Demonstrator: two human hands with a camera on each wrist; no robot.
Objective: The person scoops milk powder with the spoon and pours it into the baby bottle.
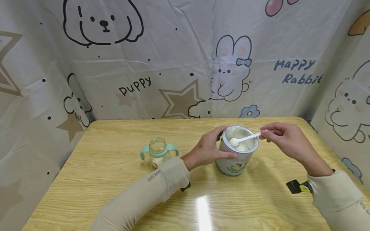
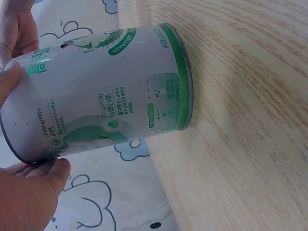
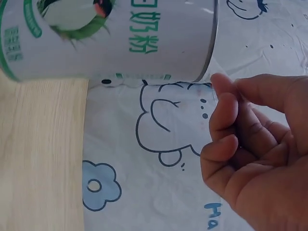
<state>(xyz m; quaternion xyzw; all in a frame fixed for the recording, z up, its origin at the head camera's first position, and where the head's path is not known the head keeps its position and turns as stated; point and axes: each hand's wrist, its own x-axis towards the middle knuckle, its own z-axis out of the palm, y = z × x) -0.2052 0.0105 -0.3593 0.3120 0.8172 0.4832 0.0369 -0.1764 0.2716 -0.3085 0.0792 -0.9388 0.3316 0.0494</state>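
Observation:
A white-and-green milk powder can point(image 1: 234, 164) stands uncovered on the table, its mouth toward the head camera. My left hand point(image 1: 206, 148) grips the can near its rim, thumb along the near side and fingers round the far side. Over the can's mouth, my right hand point(image 1: 287, 141) pinches the handle end of a white scoop point(image 1: 251, 137). Pale powder is heaped in the scoop's bowl. In the right wrist view, thumb and forefinger meet beside the can's rim, but the scoop is hidden there. The left wrist view shows the can's printed side point(image 2: 96, 91).
A clear baby bottle point(image 1: 158, 147) with mint-green handles stands uncapped left of the can, partly behind my left sleeve. The wooden table point(image 1: 115, 189) ends at a printed cloth backdrop point(image 1: 179, 64) behind and at both sides.

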